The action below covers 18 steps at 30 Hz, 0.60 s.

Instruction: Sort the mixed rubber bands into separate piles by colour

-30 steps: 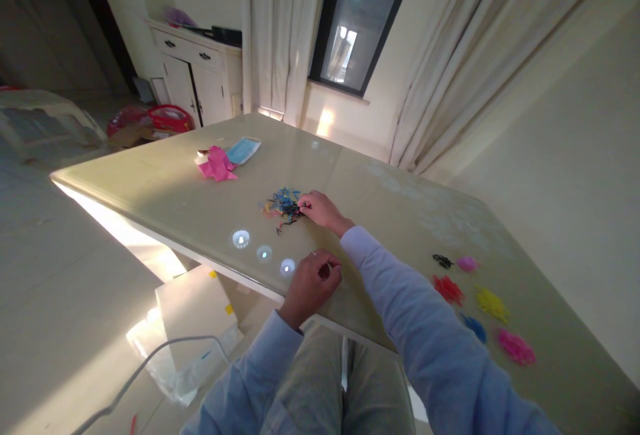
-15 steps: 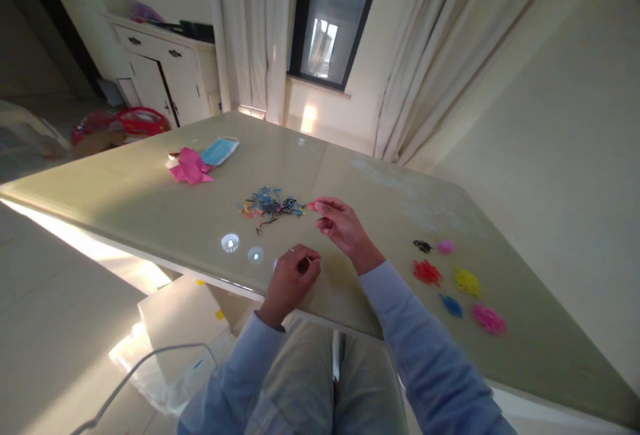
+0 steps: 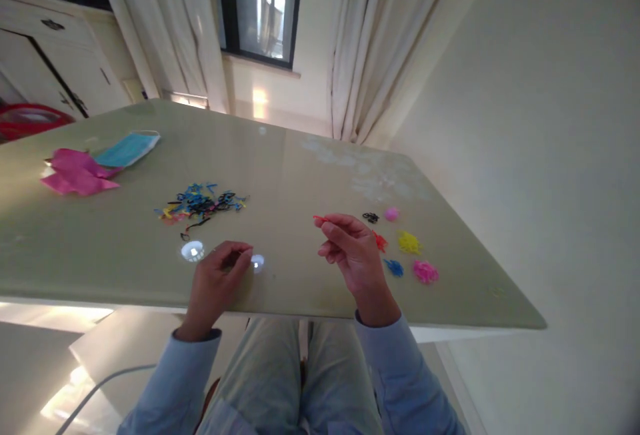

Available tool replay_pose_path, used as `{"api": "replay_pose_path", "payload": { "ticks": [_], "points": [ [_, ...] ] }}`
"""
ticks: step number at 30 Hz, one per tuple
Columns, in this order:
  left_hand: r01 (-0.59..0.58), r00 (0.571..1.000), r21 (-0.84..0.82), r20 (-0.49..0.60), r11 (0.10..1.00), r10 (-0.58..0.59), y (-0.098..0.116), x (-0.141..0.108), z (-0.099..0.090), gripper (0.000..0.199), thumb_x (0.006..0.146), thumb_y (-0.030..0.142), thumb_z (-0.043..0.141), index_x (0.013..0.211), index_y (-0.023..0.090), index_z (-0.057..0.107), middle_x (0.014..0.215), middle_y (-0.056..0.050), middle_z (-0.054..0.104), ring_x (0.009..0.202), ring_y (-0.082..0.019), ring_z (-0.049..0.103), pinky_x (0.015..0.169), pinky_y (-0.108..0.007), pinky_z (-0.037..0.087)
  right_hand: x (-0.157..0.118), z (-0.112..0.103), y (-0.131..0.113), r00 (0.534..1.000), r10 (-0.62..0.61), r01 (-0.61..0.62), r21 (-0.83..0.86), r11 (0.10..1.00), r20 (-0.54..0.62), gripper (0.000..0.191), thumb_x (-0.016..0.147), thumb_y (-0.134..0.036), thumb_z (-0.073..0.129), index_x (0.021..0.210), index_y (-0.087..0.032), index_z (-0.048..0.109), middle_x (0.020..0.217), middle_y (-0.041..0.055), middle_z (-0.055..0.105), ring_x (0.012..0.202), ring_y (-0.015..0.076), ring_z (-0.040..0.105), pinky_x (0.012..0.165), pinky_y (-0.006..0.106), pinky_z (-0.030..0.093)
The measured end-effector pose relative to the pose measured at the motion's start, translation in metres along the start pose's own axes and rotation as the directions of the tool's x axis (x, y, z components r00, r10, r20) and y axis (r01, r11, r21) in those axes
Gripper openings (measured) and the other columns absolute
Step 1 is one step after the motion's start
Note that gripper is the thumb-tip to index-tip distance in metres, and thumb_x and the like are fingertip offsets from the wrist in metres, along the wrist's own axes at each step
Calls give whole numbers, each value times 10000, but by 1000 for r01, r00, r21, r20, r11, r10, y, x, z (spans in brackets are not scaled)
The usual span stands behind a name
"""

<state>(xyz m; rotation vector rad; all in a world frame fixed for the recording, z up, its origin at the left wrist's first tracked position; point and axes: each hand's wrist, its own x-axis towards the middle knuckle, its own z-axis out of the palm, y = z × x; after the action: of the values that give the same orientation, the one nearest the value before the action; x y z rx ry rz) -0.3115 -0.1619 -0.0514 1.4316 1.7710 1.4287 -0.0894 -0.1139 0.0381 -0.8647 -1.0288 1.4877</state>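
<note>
My right hand pinches a small red rubber band between thumb and fingertips, above the tabletop. My left hand hovers over the table's front edge with thumb and fingers pressed together; anything between them is too small to make out. Beyond it lies a mixed heap of small rubber bands, mostly blue and black with some yellow and red. Right of my right hand are sorted piles: black bands, pale pink bands, yellow bands, blue bands, bright pink bands, and red bands, partly hidden.
A pink cloth or paper and a blue face mask lie at the table's left. The glossy table ends near my lap. Curtains, a window and a white cabinet stand behind.
My view has turned right. My right hand has moved away from the mixed heap toward the sorted piles, carrying the red rubber band. My left hand stays near the table edge, now farther from the right.
</note>
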Motion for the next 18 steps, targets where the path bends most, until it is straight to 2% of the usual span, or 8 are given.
{"api": "replay_pose_path", "payload": {
  "ticks": [6, 9, 12, 15, 18],
  "points": [
    [30, 1000, 98, -6, 995, -30, 6, 0, -2, 304, 750, 501, 615, 803, 212, 693, 735, -11, 709, 675, -176, 644, 674, -273, 526, -17, -37, -1, 995, -38, 29, -86, 996, -96, 216, 690, -349, 811, 821, -203, 718, 875, 47, 778, 465, 111, 661, 359, 173, 419],
    [41, 999, 117, -12, 992, -40, 6, 0, -2, 298, 735, 499, 620, 800, 217, 692, 730, -8, 709, 673, -176, 646, 659, -266, 522, -18, -65, 0, 984, -123, 80, -291, 953, -132, 225, 737, -397, 771, 780, -185, 709, 770, 38, 749, 469, 113, 648, 386, 187, 415],
    [36, 999, 139, -13, 990, -34, 6, 1, -2, 296, 731, 500, 618, 803, 223, 691, 724, -3, 708, 674, -178, 648, 659, -269, 524, -12, -104, -4, 945, -265, 110, -576, 810, -192, 270, 758, -442, 727, 770, -174, 702, 700, 29, 717, 442, 105, 590, 431, 221, 438],
    [15, 1000, 169, -8, 985, -14, 7, 1, -1, 288, 731, 494, 610, 802, 227, 692, 730, -3, 712, 681, -183, 653, 673, -278, 529, -2, -141, -11, 909, -345, 34, -784, 620, -233, 284, 773, -451, 673, 785, -170, 705, 686, 43, 712, 455, 128, 568, 473, 264, 443],
    [10, 1000, 186, -5, 982, -9, 9, 1, -1, 284, 725, 492, 602, 790, 230, 690, 727, -6, 713, 675, -189, 657, 663, -287, 533, 8, -165, -15, 905, -397, 5, -930, 368, -152, 239, 821, -387, 603, 765, -184, 717, 716, 66, 721, 563, 172, 608, 577, 309, 462]
  ]
}}
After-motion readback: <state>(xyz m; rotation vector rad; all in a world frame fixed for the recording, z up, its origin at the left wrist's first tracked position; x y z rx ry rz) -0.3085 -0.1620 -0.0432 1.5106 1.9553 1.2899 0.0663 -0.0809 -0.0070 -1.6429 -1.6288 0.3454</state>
